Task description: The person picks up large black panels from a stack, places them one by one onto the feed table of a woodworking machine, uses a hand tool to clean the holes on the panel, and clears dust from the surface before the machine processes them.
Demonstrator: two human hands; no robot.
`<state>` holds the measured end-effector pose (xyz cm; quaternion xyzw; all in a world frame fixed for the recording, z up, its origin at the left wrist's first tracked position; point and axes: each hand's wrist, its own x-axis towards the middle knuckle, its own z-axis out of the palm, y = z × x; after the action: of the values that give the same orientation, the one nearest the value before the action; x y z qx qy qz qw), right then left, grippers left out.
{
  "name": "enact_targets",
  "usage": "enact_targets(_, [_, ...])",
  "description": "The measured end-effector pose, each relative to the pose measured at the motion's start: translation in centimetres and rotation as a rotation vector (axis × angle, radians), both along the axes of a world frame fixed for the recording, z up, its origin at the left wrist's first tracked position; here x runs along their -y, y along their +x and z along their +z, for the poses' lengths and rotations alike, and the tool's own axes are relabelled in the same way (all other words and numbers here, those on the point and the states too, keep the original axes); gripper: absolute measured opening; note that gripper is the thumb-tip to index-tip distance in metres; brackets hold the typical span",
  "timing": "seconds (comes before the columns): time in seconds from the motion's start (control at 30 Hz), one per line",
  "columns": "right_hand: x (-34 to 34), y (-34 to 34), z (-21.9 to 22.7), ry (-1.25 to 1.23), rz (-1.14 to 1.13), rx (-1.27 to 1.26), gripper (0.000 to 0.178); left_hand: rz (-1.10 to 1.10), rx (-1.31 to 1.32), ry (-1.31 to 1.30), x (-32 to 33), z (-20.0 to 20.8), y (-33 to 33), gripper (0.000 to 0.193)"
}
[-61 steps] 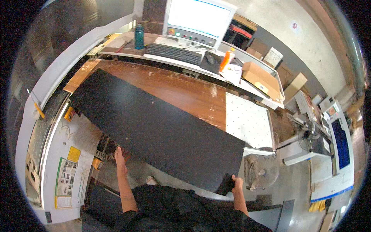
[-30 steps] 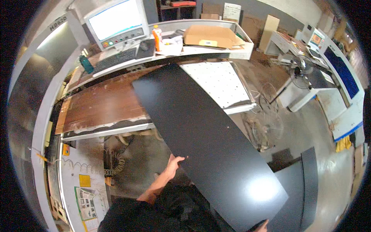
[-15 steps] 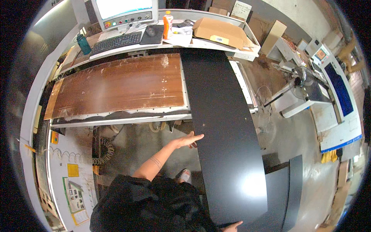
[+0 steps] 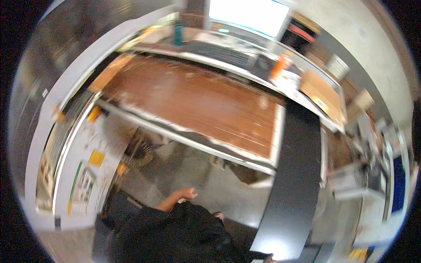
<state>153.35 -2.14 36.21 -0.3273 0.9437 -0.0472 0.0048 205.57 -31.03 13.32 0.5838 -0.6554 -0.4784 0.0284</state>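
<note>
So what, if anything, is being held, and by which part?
The right hand is at the black panel's near end; blur hides whether it grips. The left hand holds nothing visible.

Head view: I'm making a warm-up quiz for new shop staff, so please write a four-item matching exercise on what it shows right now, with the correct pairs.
Column 1
1. Long panel
2. Screen
3. Left hand
4. Bottle left of the keyboard

Column 2
A. Glowing white
B. Teal, standing upright
C. Apart from the panel, above the floor
D. Black, shiny at its near end

Pairs: 1-D, 2-A, 3-C, 4-B
</note>
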Motion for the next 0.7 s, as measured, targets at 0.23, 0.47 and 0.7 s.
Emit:
enact_targets(0.23, [23.1, 1.3, 3.7, -0.442, 0.428, -0.169, 0.043, 0.052, 0.210, 0.072, 0.6, 9.2, 10.3, 0.036])
enact_targets(0.47, [46.3, 32.8, 5.5, -0.368, 1.418, 0.240, 0.041, 0.512, -0.068, -0.195, -0.2, 13.6, 16.1, 0.041])
enact_targets(0.7, [55.4, 47.7, 0.7, -0.094, 1.778, 0.134, 0.066, 0.970, -0.109, -0.186, -2.7, 14.8, 16.8, 0.044])
